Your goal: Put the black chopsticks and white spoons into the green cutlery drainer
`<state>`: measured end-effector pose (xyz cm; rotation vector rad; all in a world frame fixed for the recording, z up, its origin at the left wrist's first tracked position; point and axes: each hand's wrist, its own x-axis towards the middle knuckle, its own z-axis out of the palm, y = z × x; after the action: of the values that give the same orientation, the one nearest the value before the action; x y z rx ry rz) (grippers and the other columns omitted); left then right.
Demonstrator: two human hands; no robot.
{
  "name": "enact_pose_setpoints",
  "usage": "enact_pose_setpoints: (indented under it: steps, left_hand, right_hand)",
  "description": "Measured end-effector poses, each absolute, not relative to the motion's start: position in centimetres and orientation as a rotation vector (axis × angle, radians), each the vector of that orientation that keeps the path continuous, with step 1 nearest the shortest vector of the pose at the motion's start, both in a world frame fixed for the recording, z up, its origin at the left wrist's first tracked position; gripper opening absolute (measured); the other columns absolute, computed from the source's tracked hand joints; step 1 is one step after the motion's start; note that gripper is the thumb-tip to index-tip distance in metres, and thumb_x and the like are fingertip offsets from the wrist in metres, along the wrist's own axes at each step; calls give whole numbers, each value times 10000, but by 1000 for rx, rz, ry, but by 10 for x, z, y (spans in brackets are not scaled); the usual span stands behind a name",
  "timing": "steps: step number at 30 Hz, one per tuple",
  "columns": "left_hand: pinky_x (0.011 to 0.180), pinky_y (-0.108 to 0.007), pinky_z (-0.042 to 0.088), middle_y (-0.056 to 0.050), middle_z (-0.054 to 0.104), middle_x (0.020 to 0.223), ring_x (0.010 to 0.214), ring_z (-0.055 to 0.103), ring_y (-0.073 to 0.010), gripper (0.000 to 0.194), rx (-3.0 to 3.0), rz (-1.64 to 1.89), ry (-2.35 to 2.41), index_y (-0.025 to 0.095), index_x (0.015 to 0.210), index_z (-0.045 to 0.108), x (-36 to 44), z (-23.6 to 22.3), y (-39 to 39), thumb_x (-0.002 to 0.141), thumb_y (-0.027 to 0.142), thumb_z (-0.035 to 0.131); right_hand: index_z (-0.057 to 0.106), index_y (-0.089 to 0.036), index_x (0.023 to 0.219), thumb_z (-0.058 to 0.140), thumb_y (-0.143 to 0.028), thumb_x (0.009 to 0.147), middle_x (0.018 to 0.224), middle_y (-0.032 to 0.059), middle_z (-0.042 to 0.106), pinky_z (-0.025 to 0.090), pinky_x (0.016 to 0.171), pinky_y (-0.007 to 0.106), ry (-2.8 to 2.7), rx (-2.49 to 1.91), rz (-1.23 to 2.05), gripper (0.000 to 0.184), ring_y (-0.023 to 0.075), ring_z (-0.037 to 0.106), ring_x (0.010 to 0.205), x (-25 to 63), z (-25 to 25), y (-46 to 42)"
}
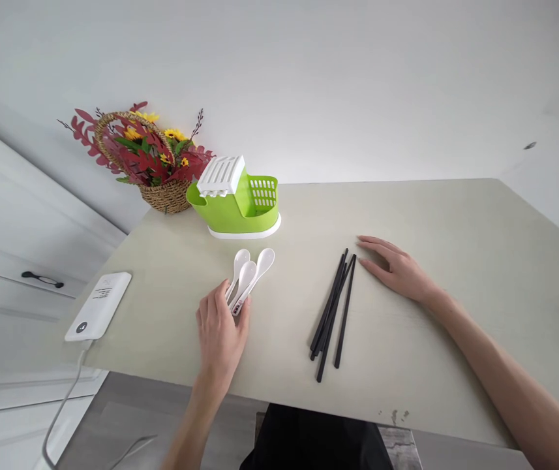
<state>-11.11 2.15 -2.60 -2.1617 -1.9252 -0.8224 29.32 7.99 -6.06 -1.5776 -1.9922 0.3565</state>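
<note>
Three white spoons (246,275) lie bunched together on the table, bowls pointing away from me. My left hand (221,328) is closed round their handles, thumb on the right side and fingers on the left, so the handle ends are partly hidden. To the right, several black chopsticks (331,313) lie in a loose, crossing bundle. Beside their far tips my right hand (399,271) rests on the tabletop with its fingers stretched out, holding nothing. Behind the spoons stands a green and white utensil holder (240,212) with a slotted white top and an open basket on its right side.
A wicker basket (166,196) of red and yellow artificial flowers stands at the back left of the pale table (436,209). A white power bank (99,307) with a cable (66,398) lies at the left edge. The wall is behind, with white cabinet fronts (19,228) at left.
</note>
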Motion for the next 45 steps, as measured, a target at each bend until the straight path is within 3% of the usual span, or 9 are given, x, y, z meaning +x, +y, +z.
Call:
enact_pose_setpoints:
  steps: [25,45]
  left_hand:
    - [934,-438,448,-98,718,974,928,676,-278,330,-2186,-589,-1890,160,1291,583,-115,-31,22,1101,381,428]
    - [820,-423,479,-130,689,988,918,641,-295,399,-2191,-475,-1907,127,1333,582,-114,-32,20,1125,341,318]
  right_hand:
    - [604,-332,1460,475,-536,1064,1592,33,552,458,1195,550,-1998,-1582,338,464,330,524,1459,293,-62,79]
    - [613,-328,1441,477,-533,1058,1587,24,557,445,1210,555,-1988,-1580,346,455,320,516,1467,291,-63,80]
